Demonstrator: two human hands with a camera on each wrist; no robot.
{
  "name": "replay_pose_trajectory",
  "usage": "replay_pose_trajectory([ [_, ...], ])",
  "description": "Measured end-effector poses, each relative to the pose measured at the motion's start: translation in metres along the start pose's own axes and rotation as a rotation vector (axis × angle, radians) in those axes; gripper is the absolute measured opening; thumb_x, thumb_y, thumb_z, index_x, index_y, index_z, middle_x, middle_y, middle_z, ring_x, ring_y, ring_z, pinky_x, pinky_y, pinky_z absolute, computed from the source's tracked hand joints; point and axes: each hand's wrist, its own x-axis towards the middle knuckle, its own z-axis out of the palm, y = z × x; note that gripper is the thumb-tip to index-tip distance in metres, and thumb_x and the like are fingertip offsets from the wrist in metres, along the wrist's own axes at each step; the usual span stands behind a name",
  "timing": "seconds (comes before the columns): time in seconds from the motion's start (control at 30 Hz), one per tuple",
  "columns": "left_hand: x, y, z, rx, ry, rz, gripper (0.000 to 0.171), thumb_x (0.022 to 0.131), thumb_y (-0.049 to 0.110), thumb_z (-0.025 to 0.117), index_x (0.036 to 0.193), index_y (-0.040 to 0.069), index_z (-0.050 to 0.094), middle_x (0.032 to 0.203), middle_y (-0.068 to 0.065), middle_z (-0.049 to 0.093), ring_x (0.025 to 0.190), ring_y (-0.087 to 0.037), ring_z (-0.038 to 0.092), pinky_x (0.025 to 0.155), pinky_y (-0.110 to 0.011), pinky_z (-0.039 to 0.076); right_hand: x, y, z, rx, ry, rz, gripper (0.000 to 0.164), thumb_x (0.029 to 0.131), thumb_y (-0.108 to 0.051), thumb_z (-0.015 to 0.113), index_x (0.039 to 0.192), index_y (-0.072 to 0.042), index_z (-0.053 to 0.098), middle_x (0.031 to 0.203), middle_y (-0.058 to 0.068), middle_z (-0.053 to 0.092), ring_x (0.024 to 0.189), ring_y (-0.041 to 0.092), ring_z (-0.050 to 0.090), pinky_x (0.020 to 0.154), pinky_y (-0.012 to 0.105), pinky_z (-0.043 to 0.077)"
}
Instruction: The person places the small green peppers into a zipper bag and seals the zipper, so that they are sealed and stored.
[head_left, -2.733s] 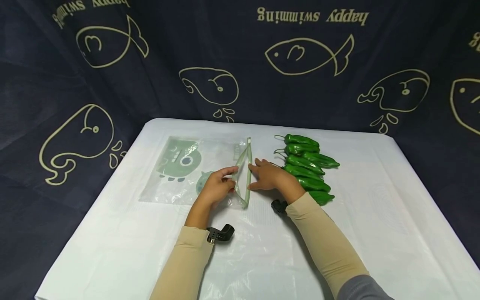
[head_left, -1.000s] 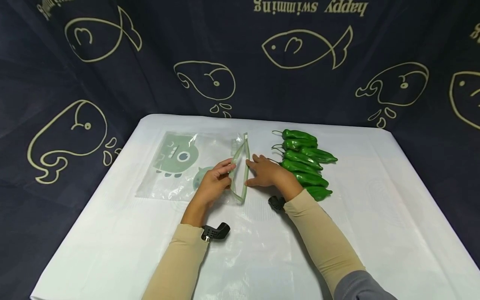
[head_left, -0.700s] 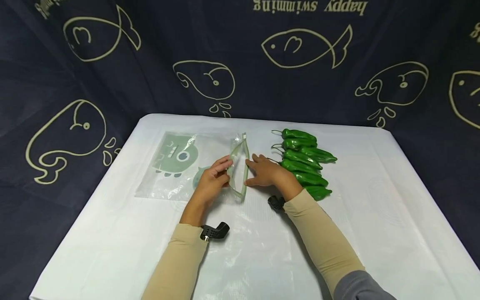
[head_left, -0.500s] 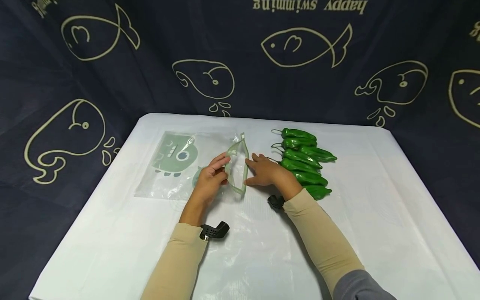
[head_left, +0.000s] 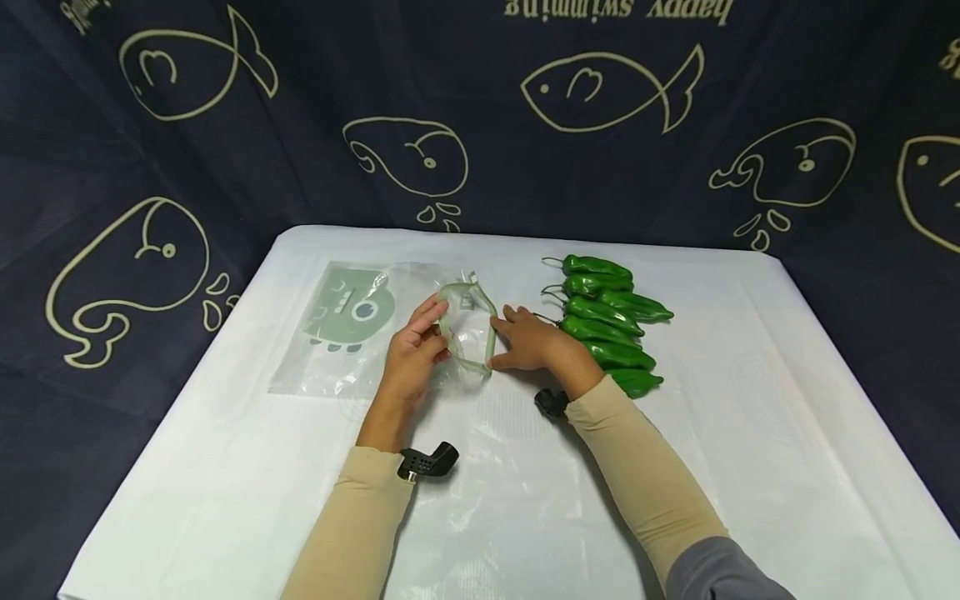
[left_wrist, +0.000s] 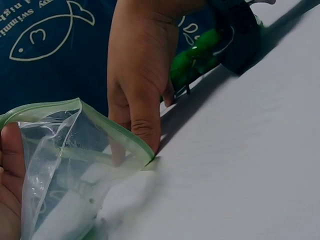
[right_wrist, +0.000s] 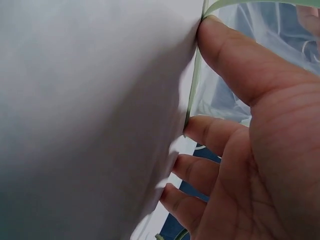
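A clear zip bag point(head_left: 352, 308) with green cartoon monsters lies flat on the table, its green-edged mouth pulled apart. My left hand point(head_left: 412, 354) grips the raised left edge of that mouth. The fingertips and thumb of my right hand point(head_left: 528, 342) press the opposite edge down against the table. In the right wrist view, thumb and forefinger of the right hand point(right_wrist: 280, 135) touch the green strip, the other fingers spread on the cloth. The left wrist view shows the gaping bag point(left_wrist: 65, 165) with only part of the left hand point(left_wrist: 10, 185) visible.
Several green peppers point(head_left: 600, 312) lie in a stack just right of my right hand, partly hidden by that wrist. A white cloth covers the table point(head_left: 495, 500). Behind it hangs a dark blue curtain point(head_left: 495, 183) with fish and whale drawings. Each wrist wears a black camera.
My left hand has drawn its edge of the bag leftward and up, widening the mouth from a narrow slit to a broad opening. The right hand keeps its place on the other edge.
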Motion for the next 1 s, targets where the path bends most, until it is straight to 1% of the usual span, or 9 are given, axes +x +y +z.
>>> replay_pose_trajectory([
  [0.1, 0.0, 0.002, -0.002, -0.013, 0.008, 0.01, 0.053, 0.09, -0.013, 0.051, 0.143, -0.005, 0.048, 0.152, 0.005, 0.041, 0.093, -0.011, 0.043, 0.067, -0.019, 0.049, 0.0, 0.0, -0.001, -0.001, -0.002, -0.003, 0.087, 0.093, -0.052, 0.063, 0.158, -0.011, 0.024, 0.163, 0.02, 0.011, 0.148, 0.039, 0.008, 0.119, 0.055, 0.017],
  [0.23, 0.001, 0.004, -0.004, -0.056, 0.013, 0.02, 0.055, 0.09, -0.015, 0.051, 0.144, -0.007, 0.044, 0.153, 0.004, 0.039, 0.091, -0.01, 0.043, 0.067, -0.018, 0.048, 0.0, 0.0, -0.001, 0.0, -0.006, -0.005, 0.087, 0.093, -0.052, 0.063, 0.158, -0.011, 0.023, 0.163, 0.02, 0.01, 0.148, 0.039, 0.007, 0.119, 0.055, 0.017],
  [0.37, 0.001, 0.004, -0.005, -0.082, 0.015, 0.032, 0.055, 0.09, -0.016, 0.052, 0.144, -0.008, 0.045, 0.153, 0.004, 0.039, 0.09, -0.01, 0.043, 0.066, -0.017, 0.048, 0.0, 0.0, -0.001, -0.003, -0.008, -0.006, 0.086, 0.094, -0.052, 0.062, 0.158, -0.01, 0.023, 0.163, 0.02, 0.009, 0.148, 0.04, 0.007, 0.119, 0.054, 0.017],
  [0.47, 0.001, 0.003, -0.004, -0.062, 0.007, 0.032, 0.054, 0.091, -0.015, 0.053, 0.144, -0.007, 0.046, 0.152, 0.004, 0.039, 0.091, -0.01, 0.044, 0.067, -0.017, 0.049, 0.001, 0.0, 0.0, -0.007, -0.004, -0.003, 0.086, 0.093, -0.052, 0.062, 0.158, -0.01, 0.024, 0.163, 0.02, 0.01, 0.148, 0.04, 0.008, 0.119, 0.054, 0.017],
  [0.6, 0.0, 0.002, -0.003, 0.002, -0.019, 0.014, 0.053, 0.092, -0.012, 0.053, 0.144, -0.006, 0.046, 0.153, 0.005, 0.039, 0.093, -0.01, 0.044, 0.069, -0.018, 0.05, 0.001, -0.001, 0.0, 0.003, 0.006, 0.003, 0.087, 0.092, -0.052, 0.064, 0.158, -0.01, 0.025, 0.163, 0.02, 0.011, 0.148, 0.039, 0.008, 0.119, 0.054, 0.017],
  [0.77, 0.001, -0.002, -0.001, 0.065, -0.051, -0.001, 0.053, 0.091, -0.013, 0.053, 0.144, -0.006, 0.047, 0.152, 0.004, 0.04, 0.092, -0.01, 0.044, 0.068, -0.018, 0.05, -0.001, -0.003, 0.001, 0.012, 0.019, 0.006, 0.087, 0.092, -0.051, 0.065, 0.158, -0.009, 0.027, 0.162, 0.02, 0.014, 0.148, 0.04, 0.01, 0.119, 0.054, 0.019],
  [0.87, 0.002, -0.005, 0.0, 0.089, -0.064, -0.004, 0.053, 0.091, -0.013, 0.053, 0.143, -0.006, 0.048, 0.151, 0.003, 0.041, 0.092, -0.01, 0.045, 0.067, -0.018, 0.05, -0.004, -0.003, -0.001, 0.026, 0.044, -0.006, 0.086, 0.091, -0.049, 0.067, 0.157, -0.009, 0.029, 0.161, 0.021, 0.019, 0.147, 0.04, 0.016, 0.118, 0.053, 0.022],
  [0.93, 0.002, -0.006, 0.001, 0.1, -0.067, -0.006, 0.053, 0.09, -0.013, 0.052, 0.143, -0.007, 0.047, 0.151, 0.003, 0.041, 0.092, -0.01, 0.046, 0.067, -0.018, 0.051, -0.007, -0.002, -0.003, 0.068, 0.072, -0.02, 0.085, 0.089, -0.046, 0.07, 0.156, -0.009, 0.031, 0.16, 0.022, 0.023, 0.145, 0.039, 0.022, 0.117, 0.052, 0.024],
  [1.0, 0.002, -0.007, 0.001, 0.103, -0.072, -0.012, 0.053, 0.09, -0.013, 0.052, 0.143, -0.008, 0.047, 0.151, 0.002, 0.041, 0.093, -0.011, 0.046, 0.067, -0.018, 0.051, -0.012, -0.001, -0.005, 0.113, 0.107, -0.059, 0.083, 0.089, -0.041, 0.073, 0.155, -0.008, 0.034, 0.158, 0.022, 0.027, 0.144, 0.038, 0.027, 0.117, 0.051, 0.026],
])
